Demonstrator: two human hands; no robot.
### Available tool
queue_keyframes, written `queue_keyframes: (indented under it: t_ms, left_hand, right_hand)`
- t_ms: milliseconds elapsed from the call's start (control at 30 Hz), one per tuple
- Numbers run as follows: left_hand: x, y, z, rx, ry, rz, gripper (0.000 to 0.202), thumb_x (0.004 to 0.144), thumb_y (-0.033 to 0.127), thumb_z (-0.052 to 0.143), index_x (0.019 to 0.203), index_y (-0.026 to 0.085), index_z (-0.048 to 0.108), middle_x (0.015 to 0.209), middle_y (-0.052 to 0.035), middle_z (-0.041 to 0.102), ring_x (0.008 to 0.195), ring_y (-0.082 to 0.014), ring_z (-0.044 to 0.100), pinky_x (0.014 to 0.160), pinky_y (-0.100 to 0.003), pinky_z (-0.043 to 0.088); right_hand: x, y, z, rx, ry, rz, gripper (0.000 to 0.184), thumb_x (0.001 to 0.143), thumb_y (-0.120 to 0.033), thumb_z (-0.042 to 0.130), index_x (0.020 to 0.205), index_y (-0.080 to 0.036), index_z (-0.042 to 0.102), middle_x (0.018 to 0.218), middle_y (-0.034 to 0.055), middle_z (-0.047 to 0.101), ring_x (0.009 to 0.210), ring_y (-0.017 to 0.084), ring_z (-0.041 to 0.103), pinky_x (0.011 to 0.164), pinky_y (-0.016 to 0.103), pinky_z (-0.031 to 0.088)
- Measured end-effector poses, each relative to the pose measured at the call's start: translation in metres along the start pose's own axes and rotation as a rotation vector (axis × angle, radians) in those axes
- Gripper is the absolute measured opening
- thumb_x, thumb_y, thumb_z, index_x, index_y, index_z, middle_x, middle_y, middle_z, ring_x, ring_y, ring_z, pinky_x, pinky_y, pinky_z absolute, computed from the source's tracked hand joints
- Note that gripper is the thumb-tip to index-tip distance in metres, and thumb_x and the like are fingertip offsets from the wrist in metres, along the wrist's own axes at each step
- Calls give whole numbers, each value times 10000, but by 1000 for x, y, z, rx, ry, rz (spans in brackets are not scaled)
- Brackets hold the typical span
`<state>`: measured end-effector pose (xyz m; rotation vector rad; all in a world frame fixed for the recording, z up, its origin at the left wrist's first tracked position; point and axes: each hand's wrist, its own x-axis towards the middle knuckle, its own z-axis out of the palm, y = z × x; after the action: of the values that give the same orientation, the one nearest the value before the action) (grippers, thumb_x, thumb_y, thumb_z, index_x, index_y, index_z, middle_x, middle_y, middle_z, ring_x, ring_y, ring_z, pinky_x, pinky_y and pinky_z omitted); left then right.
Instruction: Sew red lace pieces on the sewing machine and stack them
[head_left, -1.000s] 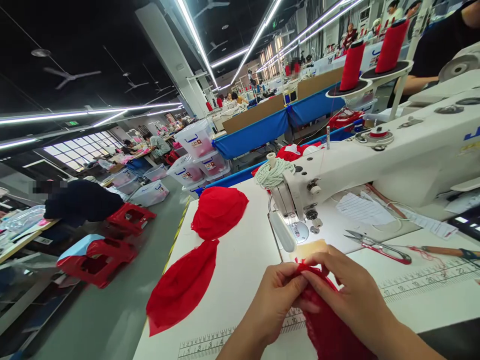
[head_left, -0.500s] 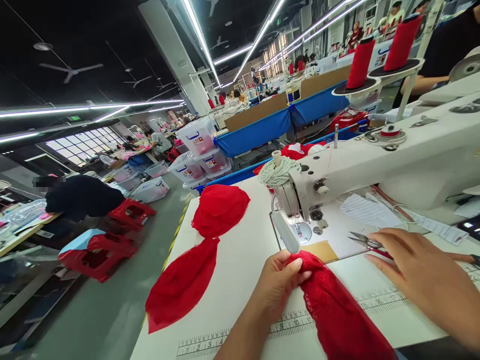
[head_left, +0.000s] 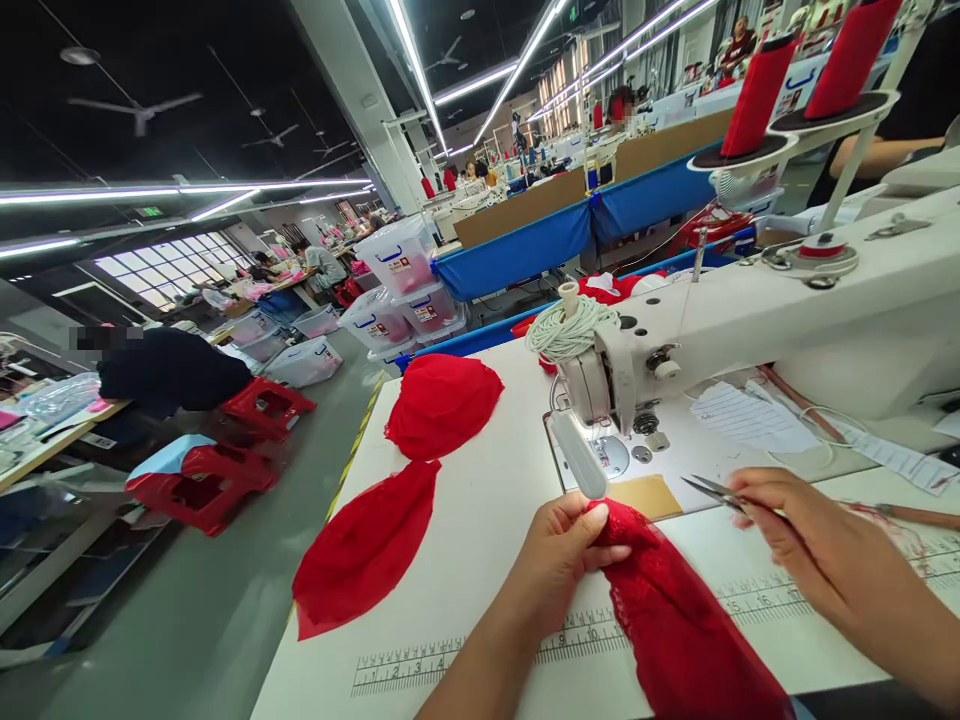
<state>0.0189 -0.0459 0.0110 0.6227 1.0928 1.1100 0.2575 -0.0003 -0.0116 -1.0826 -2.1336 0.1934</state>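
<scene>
My left hand point(head_left: 559, 560) pinches the top end of a red lace piece point(head_left: 675, 630) that runs down the white table toward me. My right hand point(head_left: 810, 545) is closed on a pair of thread snips point(head_left: 712, 492), their blades pointing left toward the lace, a short gap from it. Both hands sit just in front of the white sewing machine point(head_left: 750, 330) and its needle area point(head_left: 600, 450).
Two red fabric pieces point(head_left: 442, 400) point(head_left: 367, 550) lie on the left of the white table point(head_left: 480, 530), which has a printed ruler along its front edge. Red thread cones point(head_left: 757, 95) stand behind the machine. Red stools point(head_left: 202, 485) and plastic bins point(head_left: 397, 290) line the aisle at left.
My right hand let go of the lace, reached right to the snips and picked them up. My left hand kept hold of the lace.
</scene>
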Motion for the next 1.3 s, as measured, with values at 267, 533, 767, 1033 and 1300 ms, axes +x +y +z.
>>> queue_keyframes:
  t_ms: [267,533,767,1033,1300]
  left_hand:
    - [-2,1,0,41,-43,-16,372,700,447,764,793,95,688,774,-47,627,750,-128,603,679,-226,554]
    - [-4,2,0,114,-64,-11,388,748,468,714,846,93,699,799,-45,603,775,-132,587,709,-248,561]
    - [-5,1,0,120,-86,-11,374,777,458,690,853,92,697,786,-36,575,758,-119,562,713,-253,561]
    - [-4,2,0,129,-94,-23,406,780,477,677,910,94,709,834,-63,611,766,-133,578,719,-259,554]
    - [-5,5,2,118,-98,-29,407,743,495,704,841,100,699,788,-45,590,739,-131,573,712,-265,548]
  right_hand:
    - [17,-30,14,-10,-122,-222,324,988,-362,332,1134,-229,589,808,27,657,683,165,637,516,258,478]
    - [22,-32,15,-138,-112,-344,277,901,-137,366,911,-242,622,758,20,618,633,168,578,482,261,400]
    - [24,-32,16,-130,-76,-371,304,803,-53,407,921,-259,597,826,20,651,676,177,582,532,271,417]
    - [24,-32,18,-159,-99,-396,331,771,-22,392,860,-252,614,809,35,649,664,186,559,534,280,396]
    - [24,-30,21,-169,-108,-407,321,822,-58,389,938,-244,624,815,39,663,681,193,574,553,295,420]
